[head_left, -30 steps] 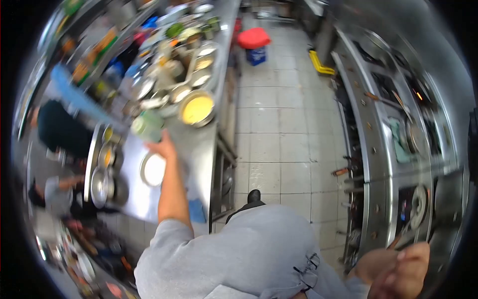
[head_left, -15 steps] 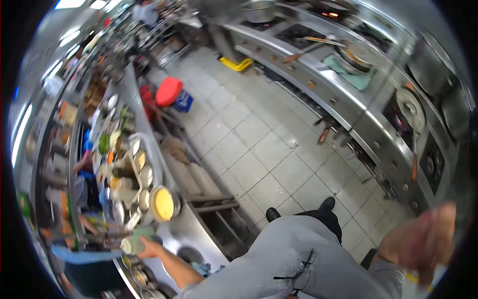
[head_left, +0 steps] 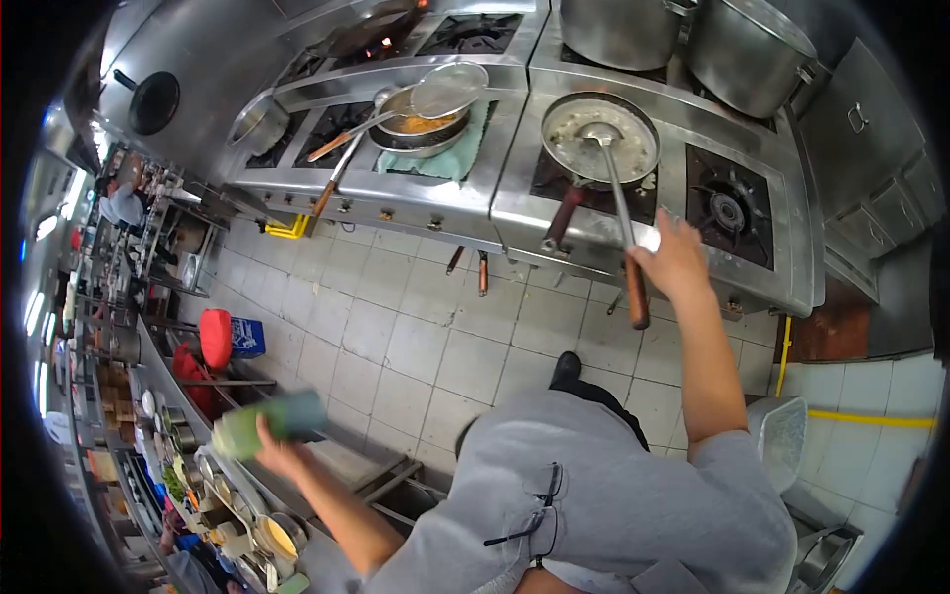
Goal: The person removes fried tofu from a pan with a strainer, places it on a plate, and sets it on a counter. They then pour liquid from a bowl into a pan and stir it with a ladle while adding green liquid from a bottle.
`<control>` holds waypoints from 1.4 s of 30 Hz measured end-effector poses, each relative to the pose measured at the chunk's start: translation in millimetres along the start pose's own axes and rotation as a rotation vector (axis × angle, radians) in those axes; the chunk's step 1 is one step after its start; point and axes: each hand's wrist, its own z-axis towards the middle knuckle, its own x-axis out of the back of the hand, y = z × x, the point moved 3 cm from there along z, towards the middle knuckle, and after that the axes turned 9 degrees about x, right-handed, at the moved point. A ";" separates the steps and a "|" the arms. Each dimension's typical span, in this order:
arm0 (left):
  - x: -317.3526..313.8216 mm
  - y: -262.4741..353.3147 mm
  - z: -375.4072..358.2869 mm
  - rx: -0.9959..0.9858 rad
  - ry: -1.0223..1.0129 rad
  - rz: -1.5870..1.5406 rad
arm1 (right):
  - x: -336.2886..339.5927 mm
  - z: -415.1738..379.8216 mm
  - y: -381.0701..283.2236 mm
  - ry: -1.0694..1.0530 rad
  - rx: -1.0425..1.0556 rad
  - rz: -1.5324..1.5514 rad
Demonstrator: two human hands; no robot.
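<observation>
My left hand point(head_left: 282, 453) is wrapped round a greenish bottle point(head_left: 237, 434), tilted on its side and smeared by motion, out over the floor beside the prep counter. At the front of the stove, my right hand point(head_left: 678, 259) reaches out with fingers spread, its thumb right at the wooden handle of a long ladle point(head_left: 636, 287). The bowl of that ladle rests in a frying pan point(head_left: 566, 148) of pale, bubbling liquid. The pan sits on a burner, its own dark handle point(head_left: 564, 220) pointing towards me.
Left on the stove, a strainer point(head_left: 450, 91) lies over a bowl of orange food point(head_left: 401, 126) on a green cloth point(head_left: 460, 163). Large stockpots point(head_left: 747, 54) stand behind the pan. A bare burner point(head_left: 729, 206) is to its right. The prep counter holds a yellow-filled pot point(head_left: 280, 536).
My view has swung right, towards the stove. My left hand has lifted the bottle from the counter area. My right hand has come forward to the ladle's handle.
</observation>
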 end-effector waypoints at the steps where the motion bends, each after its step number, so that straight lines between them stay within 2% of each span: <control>1: -23.0 -24.1 13.6 0.069 0.036 0.043 | -6.8 0.9 -5.3 -0.149 -0.043 0.081; 3: -121.4 -22.0 -46.2 0.077 -0.299 -0.036 | -11.9 6.4 -14.6 -0.413 -0.055 0.226; 4: -159.2 -19.8 -65.9 0.074 -0.347 -0.068 | -14.3 2.8 -18.0 -0.540 -0.027 0.291; 5: -183.2 -27.8 -64.5 0.130 -0.409 -0.102 | -16.6 -0.9 -18.0 -0.504 -0.038 0.289; 6: -204.9 -38.9 -55.4 0.190 -0.388 -0.170 | -27.4 -1.1 -10.4 -0.521 -0.019 0.295; 7: -228.3 -50.8 -46.3 0.219 -0.364 -0.228 | -40.5 1.1 6.8 -0.445 -0.092 0.231; 8: -258.1 -39.1 -63.2 0.190 -0.407 -0.138 | -48.2 3.6 20.8 -0.363 -0.169 0.170; 9: -288.9 -39.2 -70.7 0.077 -0.524 -0.089 | -39.2 9.2 31.6 -0.343 -0.172 0.141; 11: -336.7 -33.9 -85.1 0.085 -0.681 0.101 | -25.6 11.2 65.0 -0.213 -0.141 0.083; 12: -361.0 -29.2 -91.4 0.108 -0.711 0.091 | -30.6 8.0 77.4 -0.210 -0.172 0.061; 14: -416.4 -7.6 -112.4 -0.236 -0.884 0.522 | -35.5 -0.4 94.5 -0.190 -0.100 0.297; 15: -441.1 2.8 -131.1 -0.381 -0.943 0.704 | -34.5 -7.1 90.1 -0.259 -0.232 0.600; 16: -463.7 7.6 -150.1 -0.536 -0.989 0.881 | -14.3 -12.6 65.3 -0.406 -0.500 0.913; 17: -485.1 -4.3 -160.1 -0.673 -1.058 1.031 | -6.0 -17.0 48.4 -0.426 -0.558 1.031; 18: -504.5 -14.7 -173.3 -0.802 -1.088 1.325 | 6.1 -19.1 33.4 -0.469 -0.617 1.163; 20: -530.8 -25.1 -207.6 -1.089 -1.057 1.690 | 31.6 -9.4 19.0 -0.486 -0.645 1.233; 21: -544.1 -35.1 -213.4 -1.091 -1.062 1.669 | 28.7 0.1 20.5 -0.510 -0.736 1.551; 22: -558.8 -51.7 -218.5 -1.201 -1.064 1.711 | 25.8 11.0 21.5 -0.527 -0.815 1.875; 23: -570.1 -64.0 -222.7 -1.316 -1.060 1.752 | 21.1 20.6 25.2 -0.513 -0.866 1.985; 24: -578.8 -67.6 -225.2 -1.322 -1.058 1.732 | 6.4 24.1 28.2 -0.496 -0.858 1.979; 26: -594.8 -74.3 -227.9 -1.372 -1.080 1.768 | -19.9 27.6 27.6 -0.357 -0.541 1.457; 28: -605.3 -76.7 -227.0 -1.420 -1.042 1.694 | -27.4 13.2 8.9 -0.357 -0.588 1.183; 31: -609.0 -82.3 -224.5 -1.444 -1.085 1.708 | 12.7 3.6 -29.8 -0.399 -0.687 1.279; 33: -615.7 -85.9 -220.2 -1.490 -1.113 1.645 | 35.4 16.3 -40.6 -0.436 -0.729 1.643; 34: -618.6 -83.5 -218.8 -1.482 -1.120 1.641 | 22.5 25.7 -27.3 -0.455 -0.840 1.884; 36: -621.7 -75.1 -213.2 -1.515 -1.112 1.670 | 4.3 51.3 -15.4 -0.346 -0.863 2.262; 38: -621.5 -68.4 -211.4 -1.506 -1.123 1.682 | -18.8 45.9 -17.1 -0.270 -0.886 1.962; 40: -625.7 -72.3 -207.4 -1.488 -1.109 1.673 | -11.0 30.8 -40.8 -0.232 -0.875 1.822; 42: -628.1 -77.2 -205.9 -1.483 -1.119 1.691 | 4.7 23.0 -60.8 -0.240 -0.881 1.818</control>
